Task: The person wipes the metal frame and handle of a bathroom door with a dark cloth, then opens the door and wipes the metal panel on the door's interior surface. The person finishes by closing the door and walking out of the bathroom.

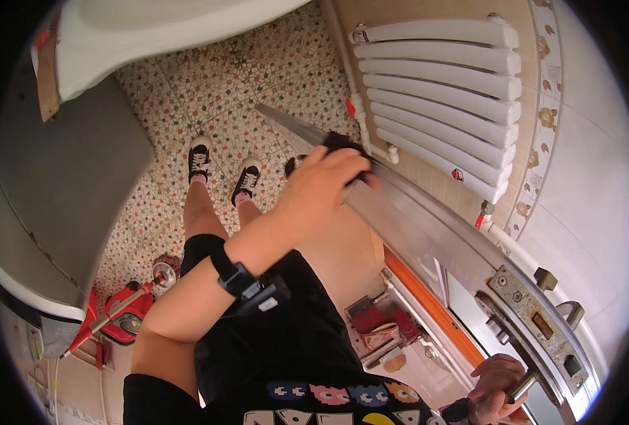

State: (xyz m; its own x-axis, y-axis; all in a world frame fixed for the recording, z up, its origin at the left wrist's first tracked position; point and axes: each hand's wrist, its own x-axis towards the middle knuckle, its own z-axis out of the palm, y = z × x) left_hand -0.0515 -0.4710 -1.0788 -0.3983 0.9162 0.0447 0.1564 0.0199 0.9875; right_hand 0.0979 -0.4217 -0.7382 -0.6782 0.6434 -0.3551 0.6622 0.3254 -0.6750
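A silver-grey door (428, 219) stands edge-on, running from the speckled floor up to the lower right. My left hand (318, 188) is closed over a dark cloth (343, 144), pressed around the door's narrow edge; motion blurs the fingertips. A black strap with a small box circles my left wrist. At the lower right, my right hand (497, 386) grips the metal door handle (521, 388), with part of the hand cut off by the rim. Above that handle, a worn lock plate (534, 319) is set into the door edge.
A white radiator (442, 92) with pipes hangs on the tiled wall beside the door. A white basin-like fixture (151, 35) and a grey cabinet-like appliance (59, 177) are on the left. Red equipment (127, 312) sits near my left elbow. A cluttered shelf (385, 329) stands behind.
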